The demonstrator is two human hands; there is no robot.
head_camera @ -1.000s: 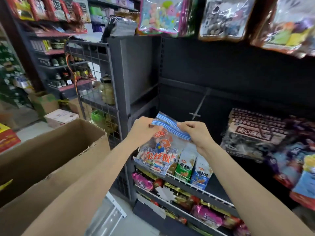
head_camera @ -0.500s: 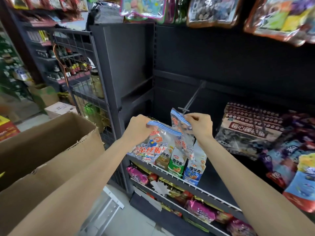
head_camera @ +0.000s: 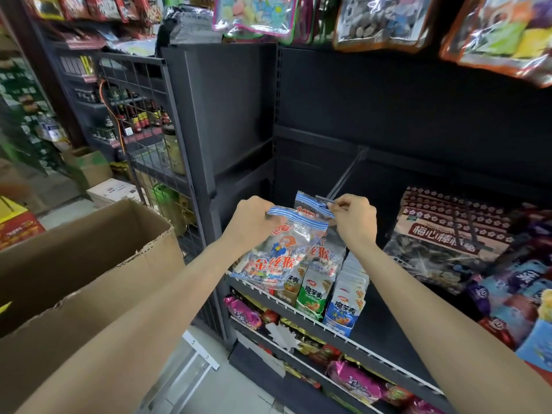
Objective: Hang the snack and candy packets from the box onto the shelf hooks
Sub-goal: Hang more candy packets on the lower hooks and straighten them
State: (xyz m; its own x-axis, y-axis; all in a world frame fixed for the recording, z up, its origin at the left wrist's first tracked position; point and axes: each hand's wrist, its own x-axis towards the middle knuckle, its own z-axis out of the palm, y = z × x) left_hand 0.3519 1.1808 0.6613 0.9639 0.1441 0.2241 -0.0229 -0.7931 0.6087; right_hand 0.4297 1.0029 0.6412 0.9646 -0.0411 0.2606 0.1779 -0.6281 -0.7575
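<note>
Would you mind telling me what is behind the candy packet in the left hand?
Behind the front candy packet in the left hand is a second matching packet, pinched by the right hand at the hook. The front packet covers most of its face.

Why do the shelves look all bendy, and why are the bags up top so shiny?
Head view: the wide lens bows straight lines, so the dark shelf post curves near the edges. Head view: shop light glares off the glossy hanging bags at the top. Head view: the back panel is dim, so the thin metal hook is hard to see. Head view: the candy packet in both hands looks fairly sharp.
</note>
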